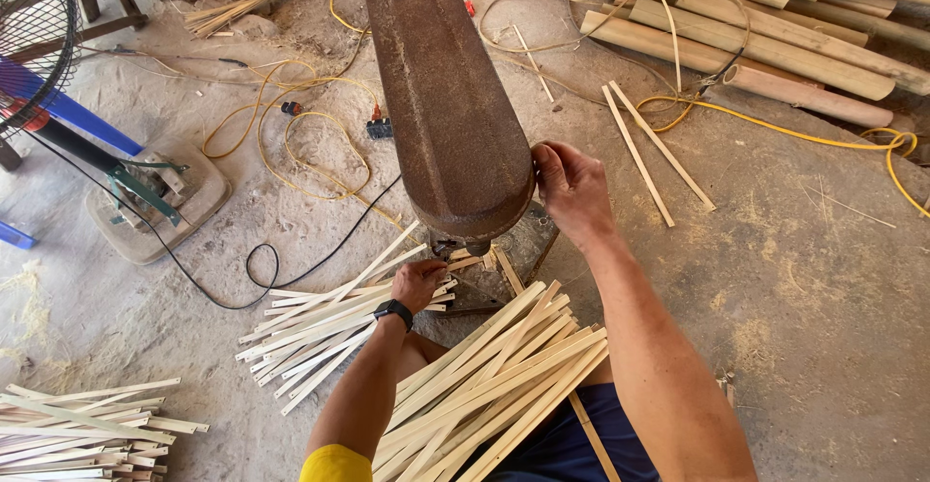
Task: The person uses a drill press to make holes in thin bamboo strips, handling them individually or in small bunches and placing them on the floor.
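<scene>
On dusty workshop floor (794,279), left hand (418,283) pinching bamboo strip (463,261) at six o'clock under rusty machine housing (446,94), right hand (572,191) gripping its edge; fingers likely nicked if slipped.

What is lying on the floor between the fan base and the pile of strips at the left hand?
In the head view, a black cable loops on the dusty floor between the fan base and the strips by the left hand.
</scene>
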